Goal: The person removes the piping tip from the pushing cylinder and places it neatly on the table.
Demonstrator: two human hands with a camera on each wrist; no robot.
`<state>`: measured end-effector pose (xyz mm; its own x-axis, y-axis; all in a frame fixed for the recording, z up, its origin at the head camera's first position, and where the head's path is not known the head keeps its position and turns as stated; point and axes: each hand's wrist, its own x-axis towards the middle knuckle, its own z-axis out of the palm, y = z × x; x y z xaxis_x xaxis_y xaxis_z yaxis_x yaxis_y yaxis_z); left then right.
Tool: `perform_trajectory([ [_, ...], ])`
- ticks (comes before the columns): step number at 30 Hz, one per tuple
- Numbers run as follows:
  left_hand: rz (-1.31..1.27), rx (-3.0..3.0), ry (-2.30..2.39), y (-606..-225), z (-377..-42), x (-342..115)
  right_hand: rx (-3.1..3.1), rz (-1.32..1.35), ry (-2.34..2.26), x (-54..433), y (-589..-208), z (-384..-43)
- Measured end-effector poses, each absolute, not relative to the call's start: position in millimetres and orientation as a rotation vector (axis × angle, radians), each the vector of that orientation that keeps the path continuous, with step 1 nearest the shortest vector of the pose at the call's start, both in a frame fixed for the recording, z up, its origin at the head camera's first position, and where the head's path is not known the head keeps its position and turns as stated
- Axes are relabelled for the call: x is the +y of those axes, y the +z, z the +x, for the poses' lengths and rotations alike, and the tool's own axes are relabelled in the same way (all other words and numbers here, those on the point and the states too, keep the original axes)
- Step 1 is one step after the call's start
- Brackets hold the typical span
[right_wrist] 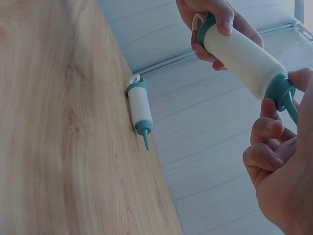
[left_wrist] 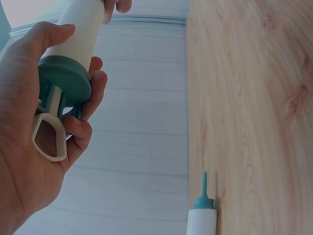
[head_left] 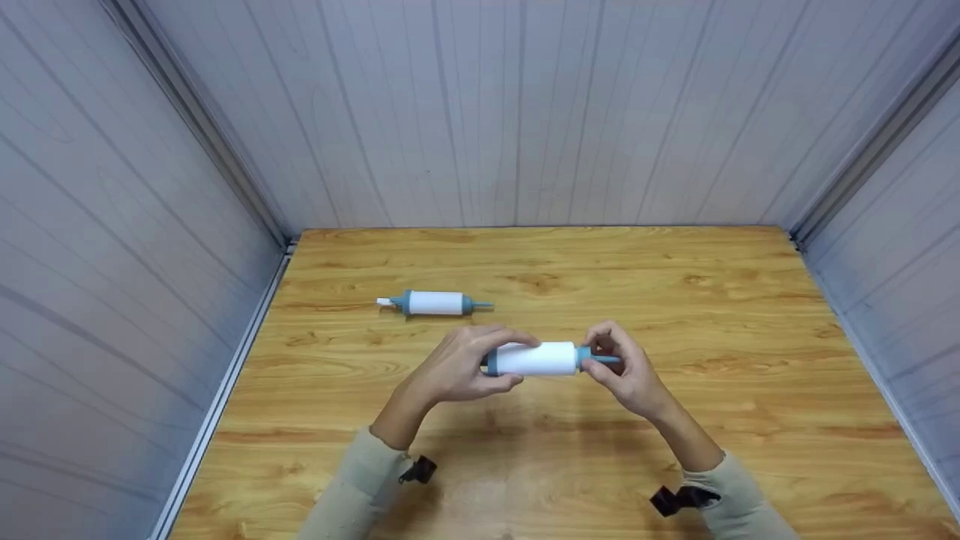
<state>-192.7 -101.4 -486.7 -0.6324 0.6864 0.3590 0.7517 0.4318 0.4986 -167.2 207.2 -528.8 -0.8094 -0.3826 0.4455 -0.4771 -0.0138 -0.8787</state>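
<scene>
Held level above the table is a large white syringe (head_left: 551,358) with teal ends. My left hand (head_left: 469,364) grips its rear, the thumb and fingers around the white barrel near the teal collar (left_wrist: 66,81). A pale plunger ring (left_wrist: 62,142) sticks out behind that collar, close to the palm. At the front, my right hand (head_left: 628,379) pinches the teal nozzle cap (right_wrist: 279,89) between thumb and fingers, and the thin nozzle tip points right past them. Another syringe (head_left: 436,303) of the same make lies on its side beyond the left hand, nozzle to the right.
The wood-grain table (head_left: 712,285) is enclosed by a pale panelled back wall (head_left: 480,112) and side walls (head_left: 97,262). Black wrist mounts (head_left: 679,500) sit on both sleeves.
</scene>
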Motion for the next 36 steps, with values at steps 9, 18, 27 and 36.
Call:
perform_trajectory([
  [9, -1.285, -2.589, -0.981, -485.4, -192.7, -103.2, -2.176, 0.935, 1.957, 208.0, -528.5, -167.1],
  [18, -1.288, -2.558, -0.98, -486.4, -192.5, -103.3, -2.204, 0.938, 2.013, 207.4, -526.5, -166.8],
  [27, -1.275, -2.569, -0.988, -486.6, -192.5, -103.6, -2.171, 0.943, 1.976, 206.6, -528.4, -166.4],
  [36, -1.274, -2.577, -0.986, -486.1, -192.2, -105.0, -2.101, 0.967, 1.943, 205.7, -531.0, -169.7],
])
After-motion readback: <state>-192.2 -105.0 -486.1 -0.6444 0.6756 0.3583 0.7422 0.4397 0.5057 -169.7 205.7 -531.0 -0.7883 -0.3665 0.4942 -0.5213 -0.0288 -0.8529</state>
